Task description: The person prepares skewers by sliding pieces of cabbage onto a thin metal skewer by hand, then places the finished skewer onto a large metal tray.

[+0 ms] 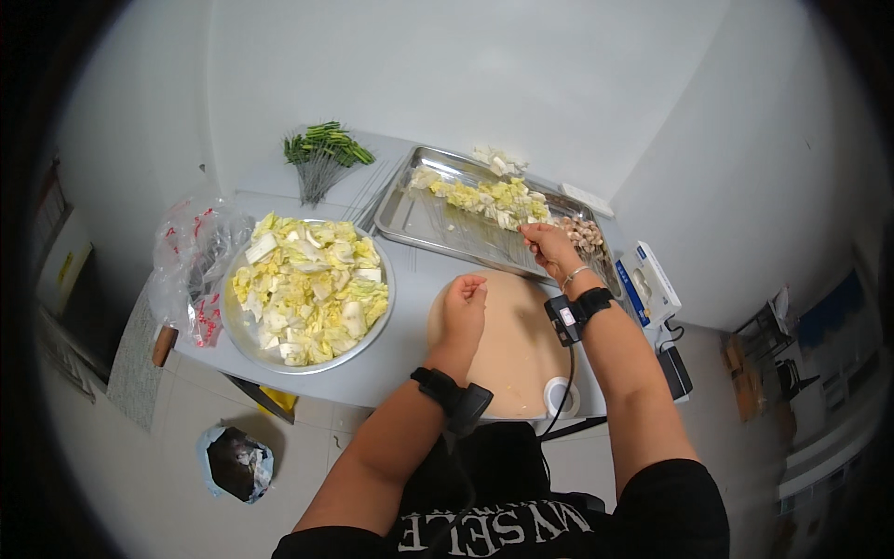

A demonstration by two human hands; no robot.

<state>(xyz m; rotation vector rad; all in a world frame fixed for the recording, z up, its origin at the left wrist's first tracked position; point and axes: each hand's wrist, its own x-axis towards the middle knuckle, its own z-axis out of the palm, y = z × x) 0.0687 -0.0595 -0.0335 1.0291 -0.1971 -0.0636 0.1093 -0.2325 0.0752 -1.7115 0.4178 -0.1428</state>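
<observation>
My right hand (548, 248) reaches over the near side of a steel tray (398, 220), fingertips pinched by thin metal skewers (492, 241). Whether it grips one is too fine to tell. Skewered napa cabbage pieces (489, 199) lie in a row along the tray. Pale brown skewered pieces (583, 234) fill its right end. My left hand (464, 311) hovers over the left part of a round, tan cutting board (517, 349), its fingers curled with nothing visible in them. To its left stands a metal bowl (234, 335) heaped with cut napa cabbage (314, 286).
Skewered green vegetable stems (328, 143) stand at the back left. A clear plastic bag (185, 258) and a wooden handle (164, 346) lie at the left edge. A tape roll (561, 397) sits by the board; a box (649, 283) stands right. A lined bin (237, 465) is on the floor.
</observation>
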